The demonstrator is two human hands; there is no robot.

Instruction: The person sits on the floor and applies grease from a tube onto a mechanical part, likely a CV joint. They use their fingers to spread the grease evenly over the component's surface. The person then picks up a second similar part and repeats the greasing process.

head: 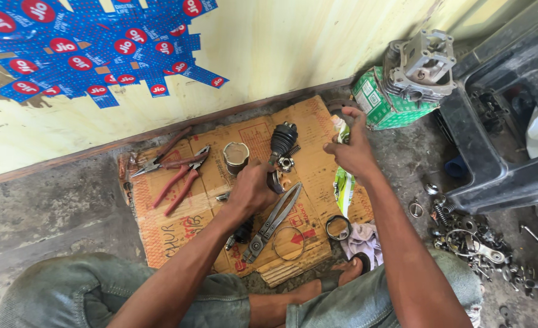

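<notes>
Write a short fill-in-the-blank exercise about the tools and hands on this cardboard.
1. The tools lie on a flattened sheet of ____ spread on the concrete floor.
2. The two pairs of pliers left of the small tin have ____ handles.
3. The right hand grips a green and white ____.
4. The metal engine part by the wall rests on a ____ box.

Missing words: cardboard; red; tube; green. The left hand rests near the black boot.
</notes>
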